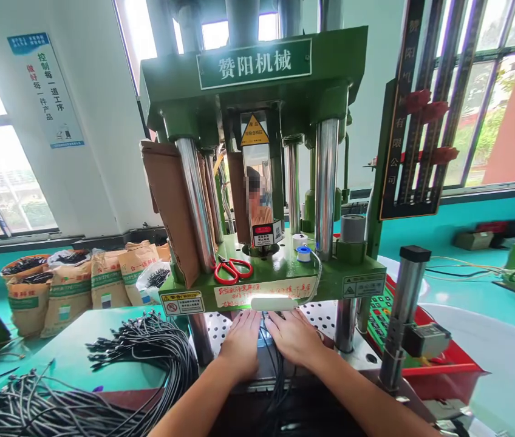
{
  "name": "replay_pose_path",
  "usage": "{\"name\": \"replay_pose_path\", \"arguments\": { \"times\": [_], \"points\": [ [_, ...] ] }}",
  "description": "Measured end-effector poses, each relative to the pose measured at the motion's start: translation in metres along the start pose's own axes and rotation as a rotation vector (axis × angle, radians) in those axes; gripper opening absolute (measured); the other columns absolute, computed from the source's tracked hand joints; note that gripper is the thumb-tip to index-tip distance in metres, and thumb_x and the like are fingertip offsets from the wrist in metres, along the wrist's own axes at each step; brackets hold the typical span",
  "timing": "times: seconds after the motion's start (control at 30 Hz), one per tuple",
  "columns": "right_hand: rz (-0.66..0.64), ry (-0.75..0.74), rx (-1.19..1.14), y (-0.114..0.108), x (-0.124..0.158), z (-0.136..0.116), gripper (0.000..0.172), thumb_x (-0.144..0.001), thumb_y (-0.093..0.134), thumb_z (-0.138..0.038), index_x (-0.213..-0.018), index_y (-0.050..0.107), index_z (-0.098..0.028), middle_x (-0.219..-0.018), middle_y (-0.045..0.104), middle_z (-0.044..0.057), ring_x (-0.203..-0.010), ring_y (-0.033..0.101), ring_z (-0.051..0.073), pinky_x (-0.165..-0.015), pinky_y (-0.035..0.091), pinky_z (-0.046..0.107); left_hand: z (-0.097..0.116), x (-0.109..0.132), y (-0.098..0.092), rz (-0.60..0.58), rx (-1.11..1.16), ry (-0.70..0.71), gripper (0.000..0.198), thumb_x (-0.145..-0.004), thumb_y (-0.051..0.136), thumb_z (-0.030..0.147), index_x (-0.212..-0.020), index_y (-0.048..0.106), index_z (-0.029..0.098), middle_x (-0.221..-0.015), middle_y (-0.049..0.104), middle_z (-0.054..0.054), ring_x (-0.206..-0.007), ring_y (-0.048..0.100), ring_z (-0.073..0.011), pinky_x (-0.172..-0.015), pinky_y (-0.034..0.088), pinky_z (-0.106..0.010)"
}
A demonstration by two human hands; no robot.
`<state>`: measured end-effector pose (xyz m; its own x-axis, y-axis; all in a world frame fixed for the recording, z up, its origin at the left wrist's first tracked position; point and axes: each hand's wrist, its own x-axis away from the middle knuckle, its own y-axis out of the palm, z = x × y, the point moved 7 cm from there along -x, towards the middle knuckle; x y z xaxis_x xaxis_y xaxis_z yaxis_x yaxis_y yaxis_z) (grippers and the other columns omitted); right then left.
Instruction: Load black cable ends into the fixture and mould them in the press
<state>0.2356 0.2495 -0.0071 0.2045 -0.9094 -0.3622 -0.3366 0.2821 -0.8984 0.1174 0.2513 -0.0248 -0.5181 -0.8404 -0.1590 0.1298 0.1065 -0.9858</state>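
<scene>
Both hands reach in under the green press (257,267), low over the work area between its front columns. My left hand (242,343) has its fingers stretched forward, palm down, left of a bundle of black cables (278,370). From the right, my right hand (294,337) reaches in with its fingers extended beside the cables, touching them near their far ends. A lit white lamp (273,303) hangs above the fingertips and hides part of them. The cable ends between the hands are too small to make out. Toward me, the bundle runs down off the plate.
Red-handled scissors (233,269) and a blue-and-white spool (303,254) lie on the press ledge. Large piles of black cables (148,346) cover the left table. A red bin (444,370) and a metal post (401,315) stand at right. Paper sacks (71,291) stand behind left.
</scene>
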Motion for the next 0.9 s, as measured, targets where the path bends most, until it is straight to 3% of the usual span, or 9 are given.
{"name": "replay_pose_path", "arguments": {
  "times": [0.23, 0.43, 0.67, 0.9],
  "points": [
    [-0.012, 0.007, 0.009, 0.005, -0.002, 0.006, 0.041, -0.095, 0.036, -0.037, -0.125, 0.059, -0.022, -0.13, 0.058, 0.012, -0.123, 0.047, 0.027, -0.107, 0.027, 0.044, 0.002, 0.003, 0.003, 0.01, 0.022, -0.05, 0.08, -0.068, 0.05, 0.022, -0.144, 0.028, 0.01, -0.15, 0.033, -0.013, -0.139, 0.026, -0.0269, -0.116, 0.011, -0.045],
    [-0.041, -0.004, 0.025, 0.005, -0.008, 0.008, 0.041, -0.096, 0.033, -0.038, -0.115, 0.066, -0.022, -0.117, 0.066, 0.012, -0.115, 0.054, 0.027, -0.101, 0.032, 0.042, 0.003, -0.003, 0.001, 0.017, 0.029, -0.102, 0.071, -0.07, 0.047, 0.021, -0.14, 0.035, 0.013, -0.146, 0.04, -0.012, -0.135, 0.032, -0.0268, -0.115, 0.014, -0.047],
    [-0.066, -0.027, 0.012, 0.008, -0.014, 0.006, 0.042, -0.097, 0.03, -0.033, -0.112, 0.068, -0.021, -0.1, 0.073, 0.011, -0.102, 0.061, 0.026, -0.102, 0.029, 0.044, 0.002, -0.018, 0.003, 0.023, 0.008, -0.167, 0.065, -0.072, 0.045, 0.017, -0.137, 0.039, 0.015, -0.14, 0.046, -0.011, -0.131, 0.038, -0.0275, -0.111, 0.023, -0.05],
    [0.013, 0.009, -0.086, 0.0, -0.019, 0.003, 0.028, -0.094, 0.048, -0.034, -0.107, 0.065, -0.016, -0.114, 0.065, 0.009, -0.111, 0.055, 0.025, -0.101, 0.033, 0.051, 0.006, -0.026, -0.007, 0.045, -0.045, -0.241, 0.047, -0.087, 0.03, 0.016, -0.131, 0.047, 0.015, -0.137, 0.05, -0.012, -0.131, 0.04, -0.0254, -0.111, 0.026, -0.049]
  ]
}}
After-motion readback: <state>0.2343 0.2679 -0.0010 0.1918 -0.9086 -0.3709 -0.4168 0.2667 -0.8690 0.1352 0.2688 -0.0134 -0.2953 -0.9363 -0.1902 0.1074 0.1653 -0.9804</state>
